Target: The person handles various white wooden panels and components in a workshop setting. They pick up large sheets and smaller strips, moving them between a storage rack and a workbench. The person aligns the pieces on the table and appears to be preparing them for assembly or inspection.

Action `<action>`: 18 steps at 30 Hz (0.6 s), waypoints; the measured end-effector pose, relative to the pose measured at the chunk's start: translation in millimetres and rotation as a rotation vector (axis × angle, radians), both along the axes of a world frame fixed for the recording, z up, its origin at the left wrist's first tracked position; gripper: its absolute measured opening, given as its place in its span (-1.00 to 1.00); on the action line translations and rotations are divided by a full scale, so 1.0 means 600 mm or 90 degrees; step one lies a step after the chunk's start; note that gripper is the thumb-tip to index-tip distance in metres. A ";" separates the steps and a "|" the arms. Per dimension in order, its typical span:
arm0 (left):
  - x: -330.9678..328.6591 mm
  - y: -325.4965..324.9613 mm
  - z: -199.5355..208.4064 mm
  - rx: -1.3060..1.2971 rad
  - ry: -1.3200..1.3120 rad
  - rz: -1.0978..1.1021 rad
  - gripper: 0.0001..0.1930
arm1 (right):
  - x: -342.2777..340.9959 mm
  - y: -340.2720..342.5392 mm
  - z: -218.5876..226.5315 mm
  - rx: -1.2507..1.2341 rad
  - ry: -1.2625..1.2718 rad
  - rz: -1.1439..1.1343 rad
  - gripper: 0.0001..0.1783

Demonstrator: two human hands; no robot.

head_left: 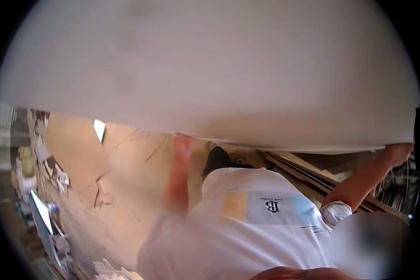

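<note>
A large white board (210,70) fills the upper part of the view, its near edge running across in front of my body. My left hand (183,141) grips that edge left of the middle, its fingers partly hidden by the board. Far to the right, my right hand (398,153) holds the same edge close to the board's corner. The fingers of this hand are mostly out of sight too. Both arms reach forward and apart, the right one stretched out sideways. The board's far side lies outside the view.
A brown sheet (74,149) and broken scraps (102,193) lie on the dusty floor (130,186) at left. Long dark boards (308,179) are stacked at right, beside thin wires (399,191). A tilted panel with a bright face (42,212) stands at lower left. My dark-trousered leg (219,161) shows below the board.
</note>
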State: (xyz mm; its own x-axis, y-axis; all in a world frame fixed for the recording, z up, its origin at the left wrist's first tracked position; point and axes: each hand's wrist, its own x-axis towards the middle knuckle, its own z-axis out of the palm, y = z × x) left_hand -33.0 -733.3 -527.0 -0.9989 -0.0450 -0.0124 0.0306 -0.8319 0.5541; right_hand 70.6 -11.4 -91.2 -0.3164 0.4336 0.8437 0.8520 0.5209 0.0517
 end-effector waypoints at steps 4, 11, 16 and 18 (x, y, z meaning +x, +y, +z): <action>-0.026 -0.122 0.202 -0.129 -0.018 0.112 -0.29 | -0.023 -0.030 0.014 0.020 -0.001 0.000 -0.51; -0.097 -0.339 0.499 -0.323 0.110 0.276 -0.21 | -0.060 -0.174 -0.020 0.058 0.004 -0.021 -0.52; -0.176 -0.468 0.587 -0.370 0.148 0.271 -0.15 | -0.099 -0.391 -0.095 0.068 -0.064 -0.106 -0.53; -0.235 -0.536 0.595 -0.394 0.162 0.244 -0.13 | -0.106 -0.489 -0.137 0.044 -0.147 -0.167 -0.53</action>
State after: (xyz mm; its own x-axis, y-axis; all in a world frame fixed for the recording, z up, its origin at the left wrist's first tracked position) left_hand -173.8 -1055.1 -170.0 -0.8807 -0.3121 0.3562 0.4433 -0.2786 0.8520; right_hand 7.2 -305.0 -173.2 -0.3875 0.4703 0.7929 0.9181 0.2745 0.2859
